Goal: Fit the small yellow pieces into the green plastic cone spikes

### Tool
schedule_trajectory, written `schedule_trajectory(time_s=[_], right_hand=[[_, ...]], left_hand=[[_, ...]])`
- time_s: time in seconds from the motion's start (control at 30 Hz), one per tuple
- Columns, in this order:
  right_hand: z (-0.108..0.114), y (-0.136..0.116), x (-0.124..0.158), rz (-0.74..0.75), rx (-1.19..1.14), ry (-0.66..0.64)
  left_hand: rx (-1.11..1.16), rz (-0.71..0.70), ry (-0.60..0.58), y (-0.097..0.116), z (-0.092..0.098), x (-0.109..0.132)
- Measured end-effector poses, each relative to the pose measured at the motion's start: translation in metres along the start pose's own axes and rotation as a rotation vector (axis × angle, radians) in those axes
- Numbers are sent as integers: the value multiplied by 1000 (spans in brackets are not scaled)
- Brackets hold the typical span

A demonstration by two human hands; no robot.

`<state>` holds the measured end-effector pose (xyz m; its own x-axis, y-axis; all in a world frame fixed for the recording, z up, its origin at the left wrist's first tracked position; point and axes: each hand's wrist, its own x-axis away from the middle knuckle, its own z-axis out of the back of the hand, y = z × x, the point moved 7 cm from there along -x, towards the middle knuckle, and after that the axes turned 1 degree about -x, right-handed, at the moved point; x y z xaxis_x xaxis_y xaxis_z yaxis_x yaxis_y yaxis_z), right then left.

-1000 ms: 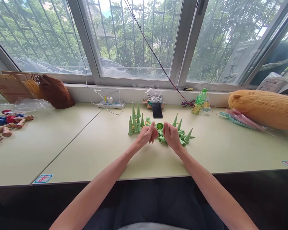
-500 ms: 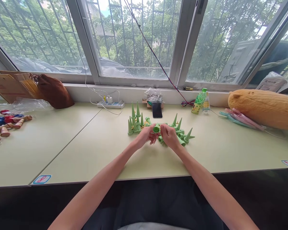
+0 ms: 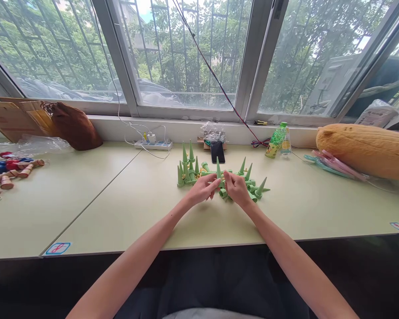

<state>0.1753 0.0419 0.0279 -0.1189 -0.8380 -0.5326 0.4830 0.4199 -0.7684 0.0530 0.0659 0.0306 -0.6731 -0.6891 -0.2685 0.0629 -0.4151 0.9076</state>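
My left hand point(image 3: 204, 188) pinches a green plastic spike point(image 3: 218, 167), its cone pointing up and its base partly hidden by my fingers. Close beside it, my right hand point(image 3: 236, 188) is curled closed near the spike's lower part; whatever lies inside those fingers is hidden. To the left, several similar spikes point(image 3: 185, 155) stand upright in a cluster. More green spikes point(image 3: 260, 188) are on the right, some upright and some on their sides. Small yellow pieces show among them, too small to make out.
A black phone point(image 3: 217, 153) leans on a small box behind the spikes. A power strip point(image 3: 156, 145) lies at the back left. Farther right are a green bottle point(image 3: 275, 141) and a long tan plush cushion point(image 3: 365, 149). Wooden toys point(image 3: 11, 175) and a brown pouch point(image 3: 75, 126) occupy the left.
The spike in my left hand has turned from its open round end facing me to its tip pointing up. My right hand stays close beside it, still closed.
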Motion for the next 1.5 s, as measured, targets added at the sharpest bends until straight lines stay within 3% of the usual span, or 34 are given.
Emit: schedule_trajectory(time_s=[0.27,0.47,0.63,0.87,1.1,1.5], right_hand=[[6,-9,-1,-2,32,50],[6,-9,-2,-25,47,63],[7,-7,-2,-54,7,100],[12,-8,-3,-11,8,138],[3,-7,-2,7,10,27],[1,-6,-2,10,-38,4]], left_hand=[[-208,-164,6,-1,-1,-1],[-500,-342,94,4,2,0],[-589,-296,194,7,4,0],[-379,-104,341,-1,15,-3],[5,73,129,-8,3,-4],[62,8,111,-7,4,-3]])
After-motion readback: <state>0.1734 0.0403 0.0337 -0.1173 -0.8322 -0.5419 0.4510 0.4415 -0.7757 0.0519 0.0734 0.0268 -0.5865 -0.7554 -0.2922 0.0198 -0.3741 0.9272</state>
